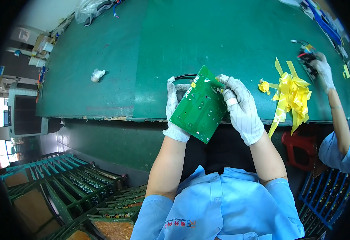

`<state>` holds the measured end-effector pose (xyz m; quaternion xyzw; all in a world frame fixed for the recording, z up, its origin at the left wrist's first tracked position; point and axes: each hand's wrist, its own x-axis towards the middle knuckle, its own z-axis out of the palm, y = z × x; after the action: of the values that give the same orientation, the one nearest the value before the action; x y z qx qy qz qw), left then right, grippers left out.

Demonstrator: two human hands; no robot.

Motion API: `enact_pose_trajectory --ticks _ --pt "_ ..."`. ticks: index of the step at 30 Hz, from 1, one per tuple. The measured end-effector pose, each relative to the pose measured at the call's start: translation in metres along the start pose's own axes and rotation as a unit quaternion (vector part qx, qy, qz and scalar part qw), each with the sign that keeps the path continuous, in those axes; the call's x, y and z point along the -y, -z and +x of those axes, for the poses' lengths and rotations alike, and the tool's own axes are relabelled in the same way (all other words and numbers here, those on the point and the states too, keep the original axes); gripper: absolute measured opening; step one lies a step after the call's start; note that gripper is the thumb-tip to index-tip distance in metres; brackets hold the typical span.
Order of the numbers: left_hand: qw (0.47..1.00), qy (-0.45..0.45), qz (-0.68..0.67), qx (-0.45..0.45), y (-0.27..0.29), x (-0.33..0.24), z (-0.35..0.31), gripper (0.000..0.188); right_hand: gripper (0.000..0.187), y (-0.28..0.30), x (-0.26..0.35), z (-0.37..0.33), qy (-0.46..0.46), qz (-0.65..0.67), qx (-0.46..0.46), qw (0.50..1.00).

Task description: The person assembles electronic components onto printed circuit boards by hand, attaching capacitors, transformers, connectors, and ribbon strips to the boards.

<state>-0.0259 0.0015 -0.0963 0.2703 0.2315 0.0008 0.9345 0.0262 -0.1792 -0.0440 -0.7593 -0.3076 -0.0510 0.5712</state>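
A green circuit board (201, 106) is tilted up over the bench's front edge, its solder side with small white and yellow spots toward me. My left hand (175, 106), in a white glove, holds it from the left; part of the hand is hidden behind the board. My right hand (242, 108), also gloved, has its fingers curled at the board's right edge, with a yellow speck at the fingertips. A black cable (185, 76) arches out behind the board. To the right of my hands hangs a bunch of yellow tape strips (293, 100), with a crumpled yellow wad (264, 87) beside it.
A green bench top (175, 40) spreads ahead, with a crumpled white scrap (97, 75) at left. At right, a co-worker's gloved hand (323, 72) holds a dark electronic assembly (308, 66). Green racks (71, 188) stand lower left, a red stool (301, 148) at right.
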Motion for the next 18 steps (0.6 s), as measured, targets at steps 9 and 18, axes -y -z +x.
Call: enact_pose_trajectory --ticks 9,18 --pt "0.99 0.05 -0.108 0.08 0.0 -0.001 0.0 0.074 0.036 -0.01 0.023 0.028 0.066 -0.121 0.136 0.981" --pt "0.998 0.01 -0.068 0.003 -0.004 0.002 0.0 0.059 0.024 0.001 0.011 0.037 0.081 -0.122 0.196 0.97"
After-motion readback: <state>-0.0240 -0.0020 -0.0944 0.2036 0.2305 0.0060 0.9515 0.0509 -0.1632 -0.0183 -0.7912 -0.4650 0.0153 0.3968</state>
